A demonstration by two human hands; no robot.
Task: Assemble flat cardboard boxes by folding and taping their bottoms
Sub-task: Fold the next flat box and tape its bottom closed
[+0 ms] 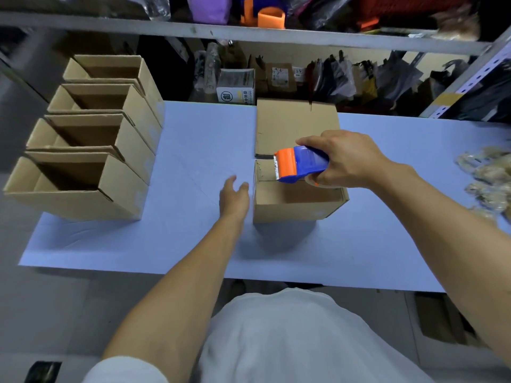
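An open-topped cardboard box (293, 208) stands upright near the middle of the blue table (179, 244). My right hand (343, 161) grips a blue and orange tape dispenser (300, 164) just above the box's far rim. My left hand (235, 197) hovers with relaxed fingers right beside the box's left wall, holding nothing. A stack of flat cardboard boxes (296, 125) lies behind the standing box.
Several assembled open boxes (83, 150) stand in a row along the table's left side. Clear packets (486, 181) lie at the right edge. Metal shelving (249, 31) with goods runs behind the table.
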